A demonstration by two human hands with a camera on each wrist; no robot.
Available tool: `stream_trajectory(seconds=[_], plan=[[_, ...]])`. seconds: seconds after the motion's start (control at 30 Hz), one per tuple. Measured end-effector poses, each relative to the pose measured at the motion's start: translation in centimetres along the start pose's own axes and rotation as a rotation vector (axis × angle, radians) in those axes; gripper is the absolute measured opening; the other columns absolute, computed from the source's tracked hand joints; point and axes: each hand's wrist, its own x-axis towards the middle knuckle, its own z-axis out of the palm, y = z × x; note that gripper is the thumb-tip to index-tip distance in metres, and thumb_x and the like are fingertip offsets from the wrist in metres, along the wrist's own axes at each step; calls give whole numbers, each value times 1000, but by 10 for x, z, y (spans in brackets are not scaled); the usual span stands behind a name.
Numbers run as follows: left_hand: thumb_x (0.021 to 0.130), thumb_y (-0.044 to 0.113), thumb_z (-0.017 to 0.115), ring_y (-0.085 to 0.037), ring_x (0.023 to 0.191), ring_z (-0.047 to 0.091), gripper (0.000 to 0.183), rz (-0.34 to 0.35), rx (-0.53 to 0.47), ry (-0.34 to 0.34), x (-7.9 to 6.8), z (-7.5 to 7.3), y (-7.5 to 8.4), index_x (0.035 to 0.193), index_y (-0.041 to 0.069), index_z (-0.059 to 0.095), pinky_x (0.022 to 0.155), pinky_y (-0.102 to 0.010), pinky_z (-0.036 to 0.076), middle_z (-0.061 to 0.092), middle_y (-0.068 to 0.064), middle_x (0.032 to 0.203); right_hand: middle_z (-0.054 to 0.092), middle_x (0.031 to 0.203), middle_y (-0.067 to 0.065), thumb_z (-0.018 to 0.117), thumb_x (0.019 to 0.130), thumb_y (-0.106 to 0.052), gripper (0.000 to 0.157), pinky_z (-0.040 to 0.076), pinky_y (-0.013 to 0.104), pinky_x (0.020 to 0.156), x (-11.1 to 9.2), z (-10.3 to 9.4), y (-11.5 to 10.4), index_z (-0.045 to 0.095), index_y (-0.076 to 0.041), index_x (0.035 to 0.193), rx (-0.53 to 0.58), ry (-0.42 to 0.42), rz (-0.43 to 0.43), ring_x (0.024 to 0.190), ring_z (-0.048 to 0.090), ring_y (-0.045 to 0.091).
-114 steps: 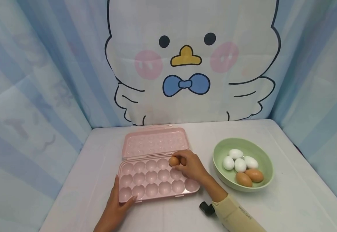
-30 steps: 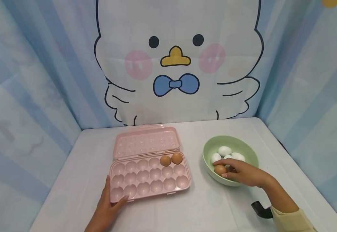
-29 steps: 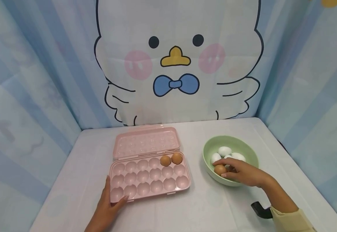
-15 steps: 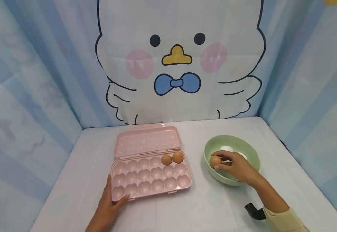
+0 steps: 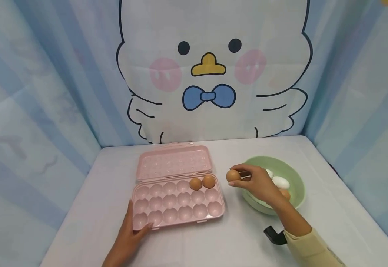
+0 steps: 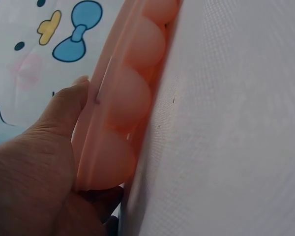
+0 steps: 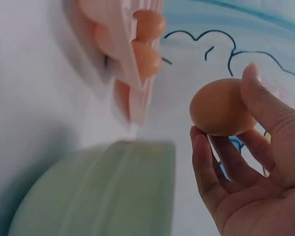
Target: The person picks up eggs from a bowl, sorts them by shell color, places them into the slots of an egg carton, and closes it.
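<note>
My right hand [image 5: 258, 183] pinches a brown egg [image 5: 232, 175] between thumb and fingertips, in the air just left of the green bowl [image 5: 298, 189]. In the right wrist view the egg [image 7: 221, 107] is held clear of the bowl's rim. My left hand [image 5: 127, 235] grips the near left corner of a pink egg carton [image 5: 180, 221]; the left wrist view shows the thumb on its rim and fingers curled at its underside. Two brown eggs, one at the corner [image 5: 208, 181] and one beside it [image 5: 195, 184], sit in the back row's right end.
Behind the cups lies the carton's lid [image 5: 174, 163], folded back. White eggs [image 5: 281, 183] and a brown egg [image 5: 285, 194] show in the bowl, partly behind my right hand. A black angled piece [image 5: 275, 236] juts out by the right sleeve. A printed curtain [image 5: 210, 122] backs the white table.
My right hand took a brown egg from the bowl and carried it up and left past the rim. Earlier, it let go of an egg in the carton. The left hand keeps its grip.
</note>
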Motion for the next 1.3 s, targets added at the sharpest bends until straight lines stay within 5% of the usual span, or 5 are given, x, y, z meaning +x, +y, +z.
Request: stream_trajectory(seconds=[0.3, 0.57, 0.93, 1.17, 1.3], plan=[[94, 44, 76, -46, 154, 7, 117, 86, -64, 36, -1, 0, -4, 165, 13, -12, 120, -63, 10, 1, -25, 170, 73, 111, 0, 88, 85, -21, 45, 58, 44, 91, 31, 38, -27, 73, -9, 125, 41, -129, -129, 103, 71, 23], [95, 43, 76, -46, 154, 5, 115, 89, -58, 49, -3, -1, -4, 166, 13, -10, 120, -63, 9, 0, -25, 170, 72, 114, 3, 87, 86, -17, 46, 60, 36, 86, 49, 85, -42, 71, -8, 129, 180, -196, -121, 105, 71, 23], [94, 39, 77, -46, 153, 12, 113, 114, -73, 58, -4, 0, -1, 166, 9, -6, 120, -60, 11, 6, -26, 169, 70, 121, 13, 81, 92, -8, 42, 54, 43, 99, 58, 126, -33, 68, -1, 131, 313, -181, -163, 110, 67, 30], [94, 42, 76, -46, 154, 10, 115, 95, -57, 56, -3, 1, -1, 166, 11, -7, 120, -61, 10, 5, -25, 170, 72, 111, 10, 84, 89, -10, 44, 57, 31, 76, 61, 141, -27, 69, 0, 128, 256, -140, -160, 86, 66, 24], [93, 45, 76, -45, 154, 12, 115, 77, -44, 61, -2, 0, -2, 166, 14, -7, 120, -61, 11, 5, -23, 170, 72, 108, 8, 85, 88, -9, 40, 55, 29, 75, 62, 147, -26, 72, -5, 125, 238, -129, -146, 86, 64, 21]])
